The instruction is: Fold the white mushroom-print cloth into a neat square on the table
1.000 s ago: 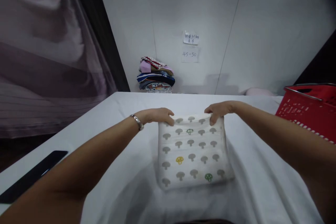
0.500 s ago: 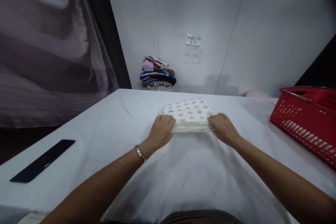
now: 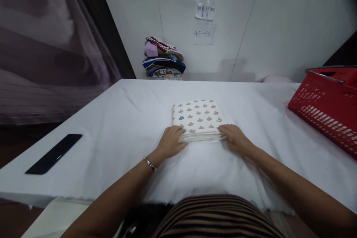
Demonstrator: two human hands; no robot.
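Note:
A folded white cloth printed with small grey mushrooms lies flat in the middle of the white-covered table. My left hand, with a metal bracelet on its wrist, grips the cloth's near left corner. At the near right corner my right hand holds the folded edge. Both hands have fingers curled around the near edge, thumbs on top.
A stack of folded coloured clothes sits at the table's far edge against the white wall. A red plastic basket stands on the right. A black flat phone-like object lies near the left edge. Paper notes hang on the wall.
One second ago my hands held the cloth's far edge while it lay close to me. The cloth then moved away toward the table's middle, and my hands are now on its near edge.

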